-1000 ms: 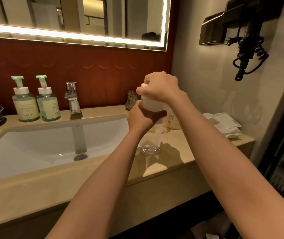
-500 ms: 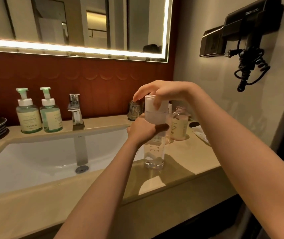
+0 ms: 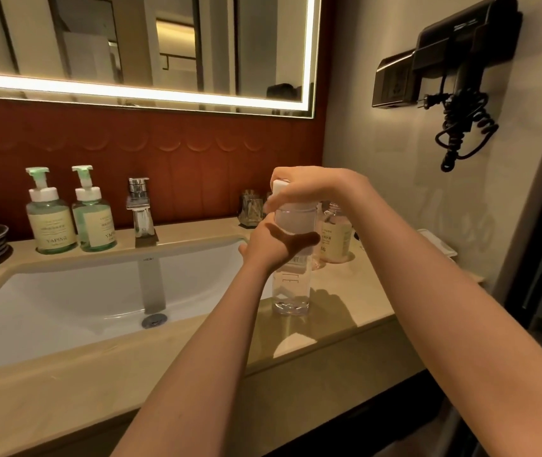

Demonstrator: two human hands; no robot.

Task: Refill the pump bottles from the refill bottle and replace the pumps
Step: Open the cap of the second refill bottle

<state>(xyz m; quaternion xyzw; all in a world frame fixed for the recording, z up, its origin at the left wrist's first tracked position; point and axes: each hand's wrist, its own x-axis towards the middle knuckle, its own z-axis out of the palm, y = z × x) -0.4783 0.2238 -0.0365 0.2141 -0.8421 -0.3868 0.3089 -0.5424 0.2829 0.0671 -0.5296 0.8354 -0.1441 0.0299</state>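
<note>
A clear bottle (image 3: 291, 291) is stood upright on the bench (image 3: 345, 311) just right of the sink (image 3: 65, 291), gripped round its middle by the left hand (image 3: 274, 247), while its white cap (image 3: 296, 221) is pinched from above by the curled fingers (image 3: 279, 197) of the right hand (image 3: 315, 188). Opening is judged to be the step in hand; a twist and lift-off are called for next, with the bottle kept steadied
</note>
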